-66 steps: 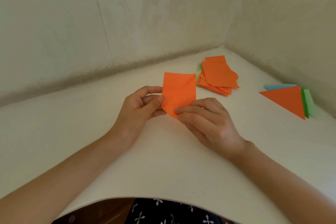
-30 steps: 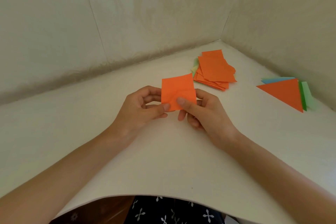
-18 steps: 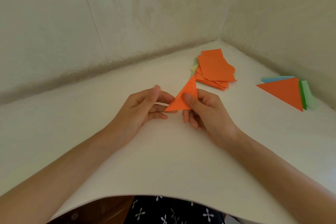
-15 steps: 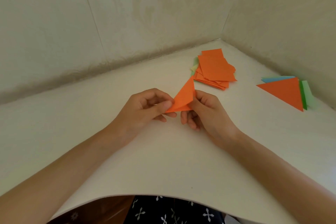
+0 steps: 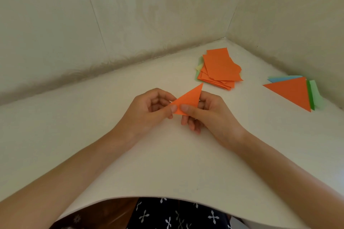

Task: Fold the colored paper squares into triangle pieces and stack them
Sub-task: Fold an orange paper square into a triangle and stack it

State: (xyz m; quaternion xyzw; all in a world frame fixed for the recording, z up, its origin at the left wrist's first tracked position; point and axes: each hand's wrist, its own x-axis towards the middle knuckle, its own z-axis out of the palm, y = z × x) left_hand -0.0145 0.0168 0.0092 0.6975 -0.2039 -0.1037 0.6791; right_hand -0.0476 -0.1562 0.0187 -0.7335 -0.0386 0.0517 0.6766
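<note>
Orange folded triangle (image 5: 188,99), near the paper stack (image 5: 219,69); pinched by left hand (image 5: 149,109) and right hand (image 5: 206,111), thumbs pressing.

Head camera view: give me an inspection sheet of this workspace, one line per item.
Surface: white table set into a wall corner, curved near edge.
Job's things: small orange folded triangle held above the table; loose pile of orange squares toward the corner, pale green and yellow sheets under it; stack of folded triangles at far right, orange on top, blue and green edges showing beneath.
Clutter: nothing seen.
Grippers: left hand and right hand both pinch the small triangle, fingers on its lower edge.
Cables: nothing seen.
Surroundings: pale patterned walls; dark patterned fabric below the table edge.
</note>
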